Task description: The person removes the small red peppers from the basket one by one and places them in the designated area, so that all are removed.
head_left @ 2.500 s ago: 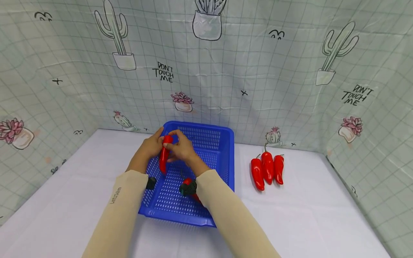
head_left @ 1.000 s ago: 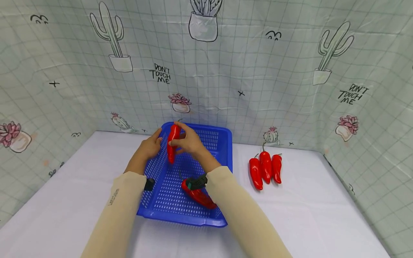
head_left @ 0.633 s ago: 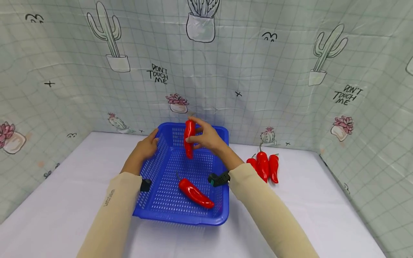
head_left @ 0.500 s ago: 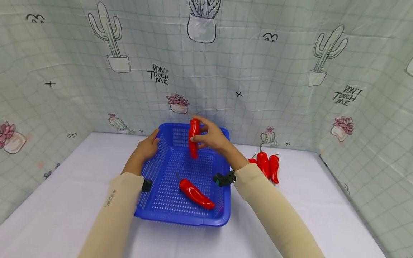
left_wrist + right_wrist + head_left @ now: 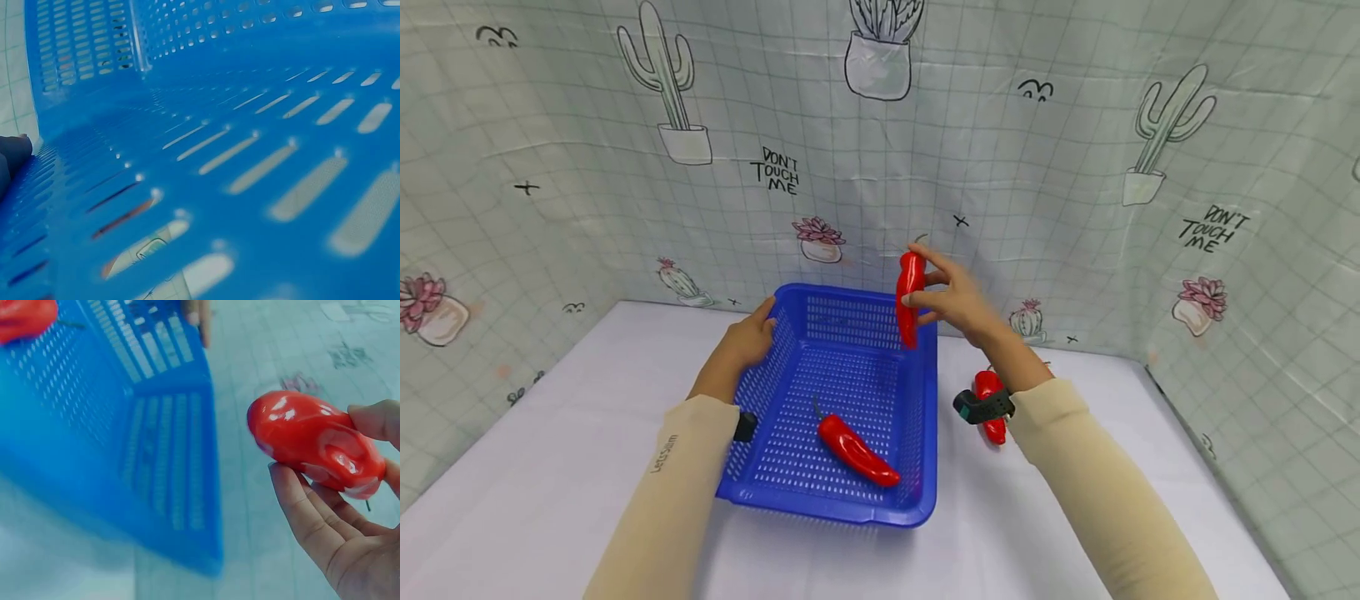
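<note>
My right hand (image 5: pixel 958 302) pinches a red chili pepper (image 5: pixel 908 304) between thumb and fingers. The pepper hangs nearly upright, stem up, above the back right corner of the blue plastic basket (image 5: pixel 829 510). Up close in the right wrist view, the held pepper (image 5: pixel 312 437) shows shiny and dented. My left hand (image 5: pixel 747 343) grips the basket's left rim; only a bit of a finger (image 5: pixel 14 153) shows in the left wrist view. Inside the basket lies another red chili pepper (image 5: pixel 857 451), slanted toward the front right.
On the white table (image 5: pixel 1045 517), right of the basket, a red pepper (image 5: pixel 988 385) shows partly behind my right wrist, which covers others beside it. A grid-patterned curtain (image 5: pixel 1060 167) with cactus drawings stands behind and at both sides.
Both hands were on the pepper at first; my left hand has let go and moved to the basket rim. My right hand has carried the pepper up and rightward across the basket.
</note>
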The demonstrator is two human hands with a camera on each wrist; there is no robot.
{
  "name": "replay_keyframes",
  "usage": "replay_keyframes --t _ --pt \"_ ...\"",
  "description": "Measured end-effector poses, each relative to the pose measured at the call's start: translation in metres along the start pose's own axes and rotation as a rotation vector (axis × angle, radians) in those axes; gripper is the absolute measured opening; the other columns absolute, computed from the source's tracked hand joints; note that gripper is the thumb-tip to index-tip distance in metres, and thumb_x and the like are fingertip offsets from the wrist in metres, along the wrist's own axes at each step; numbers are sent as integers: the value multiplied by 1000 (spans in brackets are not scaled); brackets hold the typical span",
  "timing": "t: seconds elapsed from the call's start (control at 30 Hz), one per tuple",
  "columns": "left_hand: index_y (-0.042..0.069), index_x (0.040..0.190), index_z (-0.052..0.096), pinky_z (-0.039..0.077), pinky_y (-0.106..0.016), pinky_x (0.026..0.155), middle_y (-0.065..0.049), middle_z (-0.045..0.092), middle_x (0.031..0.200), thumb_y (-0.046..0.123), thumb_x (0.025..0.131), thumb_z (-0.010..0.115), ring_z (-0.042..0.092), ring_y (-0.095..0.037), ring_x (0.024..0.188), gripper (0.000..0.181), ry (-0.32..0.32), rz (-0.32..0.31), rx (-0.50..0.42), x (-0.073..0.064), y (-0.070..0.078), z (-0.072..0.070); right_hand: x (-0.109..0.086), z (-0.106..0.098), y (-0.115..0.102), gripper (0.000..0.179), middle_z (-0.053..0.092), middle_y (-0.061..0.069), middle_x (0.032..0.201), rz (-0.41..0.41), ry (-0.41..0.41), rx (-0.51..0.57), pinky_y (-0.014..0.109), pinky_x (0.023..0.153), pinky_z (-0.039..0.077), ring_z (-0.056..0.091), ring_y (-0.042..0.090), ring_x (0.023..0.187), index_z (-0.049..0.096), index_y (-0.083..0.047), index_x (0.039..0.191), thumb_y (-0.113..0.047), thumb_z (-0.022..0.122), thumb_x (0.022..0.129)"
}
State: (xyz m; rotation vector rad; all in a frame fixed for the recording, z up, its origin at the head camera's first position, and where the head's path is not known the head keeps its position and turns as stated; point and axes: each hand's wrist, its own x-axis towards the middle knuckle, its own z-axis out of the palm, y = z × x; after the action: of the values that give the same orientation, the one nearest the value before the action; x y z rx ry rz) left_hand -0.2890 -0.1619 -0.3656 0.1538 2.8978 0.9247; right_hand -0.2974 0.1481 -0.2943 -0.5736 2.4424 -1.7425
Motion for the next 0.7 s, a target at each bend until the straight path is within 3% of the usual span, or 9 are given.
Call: replay_keyframes --t 0.27,0.7 --pt "7 158 7 26 -63 114 -33 28 152 20 108 21 32 -55 136 53 -4 -8 -18 -1 0 0 -24 -51 -2 77 48 25 130 51 88 -161 42 73 61 62 39 106 32 -22 155 -5 67 89" --pt "6 158 7 26 -64 114 -34 27 152 20 108 21 31 -55 137 53 0 -5 -19 -3 1 1 -75 -108 27 80 45 27 134 140 116 -288 40 76 61 63 33 100 23 -21 158 -10 66 91"
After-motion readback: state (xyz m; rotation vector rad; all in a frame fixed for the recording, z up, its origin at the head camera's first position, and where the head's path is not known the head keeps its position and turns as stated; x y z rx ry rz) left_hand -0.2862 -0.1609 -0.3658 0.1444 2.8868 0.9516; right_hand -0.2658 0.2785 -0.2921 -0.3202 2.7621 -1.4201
